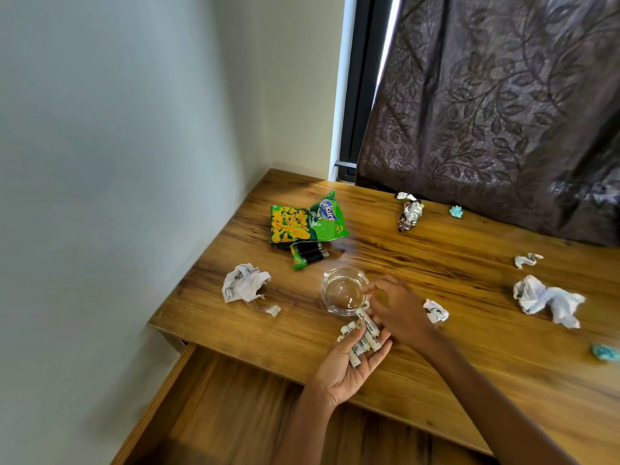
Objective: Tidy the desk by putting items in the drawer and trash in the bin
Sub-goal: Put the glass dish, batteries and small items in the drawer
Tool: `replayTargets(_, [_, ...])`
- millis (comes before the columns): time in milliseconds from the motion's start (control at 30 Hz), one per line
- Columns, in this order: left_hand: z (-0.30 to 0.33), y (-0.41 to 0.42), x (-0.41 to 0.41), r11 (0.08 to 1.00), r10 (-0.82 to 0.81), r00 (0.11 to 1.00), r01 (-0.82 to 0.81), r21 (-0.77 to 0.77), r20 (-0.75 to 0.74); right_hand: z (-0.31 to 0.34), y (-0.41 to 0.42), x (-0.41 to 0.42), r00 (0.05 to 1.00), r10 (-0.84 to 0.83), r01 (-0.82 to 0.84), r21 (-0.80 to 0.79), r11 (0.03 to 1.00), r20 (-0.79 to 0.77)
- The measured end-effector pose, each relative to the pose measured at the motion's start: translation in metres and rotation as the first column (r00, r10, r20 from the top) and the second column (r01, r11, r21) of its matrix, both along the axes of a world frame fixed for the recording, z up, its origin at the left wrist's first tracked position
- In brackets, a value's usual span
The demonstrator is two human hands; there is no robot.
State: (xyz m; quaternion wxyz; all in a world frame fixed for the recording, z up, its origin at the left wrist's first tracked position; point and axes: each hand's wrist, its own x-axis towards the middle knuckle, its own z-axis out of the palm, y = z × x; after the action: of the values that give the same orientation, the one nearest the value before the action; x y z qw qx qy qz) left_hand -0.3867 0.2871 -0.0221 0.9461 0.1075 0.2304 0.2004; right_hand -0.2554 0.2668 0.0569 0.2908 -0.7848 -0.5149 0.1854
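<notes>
My left hand point(345, 364) lies palm up over the desk's front edge and holds several white batteries point(364, 337) in its curled fingers. My right hand point(396, 307) hovers just above them beside a glass ashtray point(344, 292), with its fingers loosely bent; one battery touches its fingertips. The drawer point(214, 407) stands open below the desk point(436, 364). A pack of black batteries point(308, 253) lies by a green snack bag point(305, 219). Crumpled papers lie at the left point(245, 283), by my right wrist point(436, 310) and at the right point(547, 300).
A foil wrapper point(409, 211), a small white paper scrap point(526, 260) and two teal scraps point(456, 211) point(604, 352) lie on the desk. A wall closes the left side; a dark curtain point(503, 112) hangs at the back. No bin is in view.
</notes>
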Motion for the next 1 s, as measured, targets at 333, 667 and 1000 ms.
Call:
replayTargets(333, [0.003,-0.009,-0.009,0.999,0.019,0.999,-0.018,0.051,-0.025,-0.019,0.005,0.001,0.938,0.082,-0.141,-0.157,0.977,-0.337])
replayTargets(667, [-0.002,-0.023,-0.017,0.996,0.08,0.996,-0.078,0.035,-0.041,-0.029,-0.032,0.016,0.984,0.141,-0.159,-0.174,0.972,-0.111])
replayTargets(1000, [0.006,-0.031,-0.024,0.99,0.143,0.99,-0.143,-0.004,-0.008,-0.053,-0.099,0.001,0.893,0.192,-0.188,-0.05,0.981,0.407])
